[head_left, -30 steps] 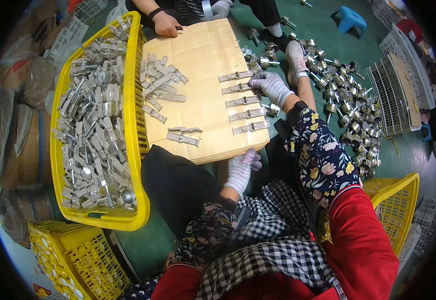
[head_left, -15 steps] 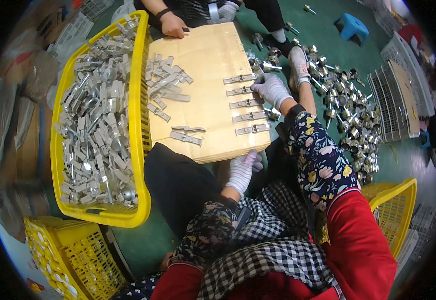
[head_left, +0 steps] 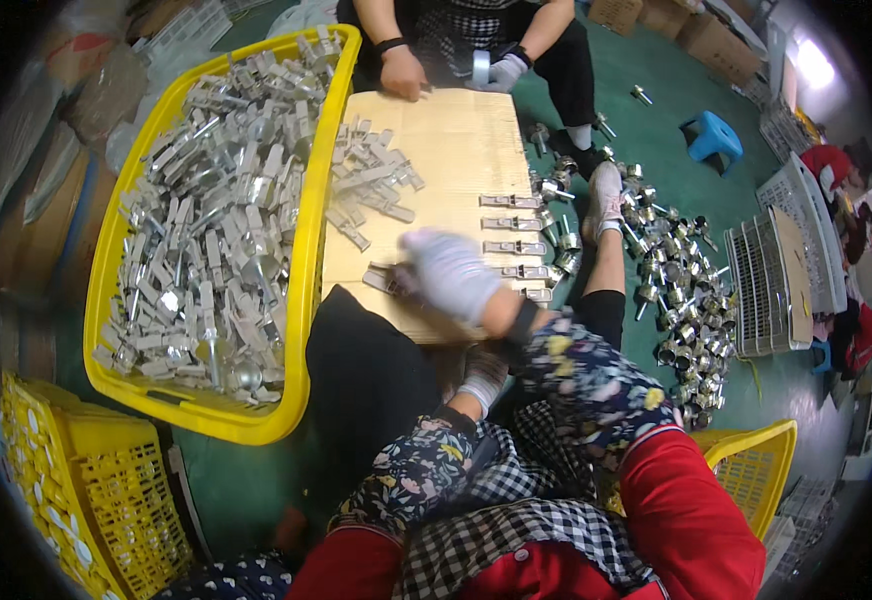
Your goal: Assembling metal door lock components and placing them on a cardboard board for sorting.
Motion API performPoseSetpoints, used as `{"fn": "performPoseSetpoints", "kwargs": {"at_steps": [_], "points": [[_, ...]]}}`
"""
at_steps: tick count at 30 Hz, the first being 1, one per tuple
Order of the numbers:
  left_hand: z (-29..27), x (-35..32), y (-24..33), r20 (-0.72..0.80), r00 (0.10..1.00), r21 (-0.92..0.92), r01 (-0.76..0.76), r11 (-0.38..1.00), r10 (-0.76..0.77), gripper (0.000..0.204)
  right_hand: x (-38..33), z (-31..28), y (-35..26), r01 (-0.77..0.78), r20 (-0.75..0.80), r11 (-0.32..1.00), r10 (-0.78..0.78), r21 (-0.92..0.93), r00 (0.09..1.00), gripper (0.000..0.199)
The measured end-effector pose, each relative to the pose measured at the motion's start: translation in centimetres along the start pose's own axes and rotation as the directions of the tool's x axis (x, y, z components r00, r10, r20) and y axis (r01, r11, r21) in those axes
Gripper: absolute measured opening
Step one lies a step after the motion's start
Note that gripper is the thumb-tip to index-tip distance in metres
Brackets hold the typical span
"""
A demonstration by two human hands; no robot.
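Observation:
Across my knees rests a pale yellow board [head_left: 446, 130]. My right hand [head_left: 446, 275], in a whitish knit glove and smeared by motion, is over its near left part beside a grey clip-like piece [head_left: 384, 280]. Whether it holds that piece is not clear. My left hand [head_left: 484, 375], in a striped glove, is at the board's near edge, its fingers hidden under my right arm and the board. A heap of grey clip-like pieces [head_left: 371, 180] lies on the left side. Several such pieces [head_left: 512, 224] form a column along the right edge.
A yellow basket [head_left: 311, 300] full of grey pieces stands left. Metal cup-shaped parts with stems [head_left: 681, 290] cover the floor at right. Opposite me, a person's bare hand [head_left: 403, 72] touches the board's far edge; their gloved hand [head_left: 504, 72] is near a pale object. A blue stool [head_left: 713, 140] stands beyond.
My right hand has moved left from the column at the right edge to the loose pieces near the front. The view has shifted, so more of the person opposite shows.

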State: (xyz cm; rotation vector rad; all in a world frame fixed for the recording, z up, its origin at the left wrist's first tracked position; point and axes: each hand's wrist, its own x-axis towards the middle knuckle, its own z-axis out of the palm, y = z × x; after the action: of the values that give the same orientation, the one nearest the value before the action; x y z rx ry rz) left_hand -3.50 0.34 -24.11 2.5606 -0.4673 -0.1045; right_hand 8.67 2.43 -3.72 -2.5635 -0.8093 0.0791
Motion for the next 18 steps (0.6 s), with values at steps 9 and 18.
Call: {"fn": "performPoseSetpoints", "kwargs": {"at_steps": [9,18], "points": [[-1.5,0.2,0.3,0.108,0.993,0.131,-0.068,0.989,0.054,0.026,4.4,3.9,-2.0,0.047,0.333,0.954,0.056,-0.295,0.941,0.018],[-3.7,-0.5,1.8,0.182,0.982,0.245,-0.006,0.969,-0.04,0.027,2.9,-0.2,3.6,-0.086,-0.004,0.991,0.087,0.102,0.996,0.025]]}}
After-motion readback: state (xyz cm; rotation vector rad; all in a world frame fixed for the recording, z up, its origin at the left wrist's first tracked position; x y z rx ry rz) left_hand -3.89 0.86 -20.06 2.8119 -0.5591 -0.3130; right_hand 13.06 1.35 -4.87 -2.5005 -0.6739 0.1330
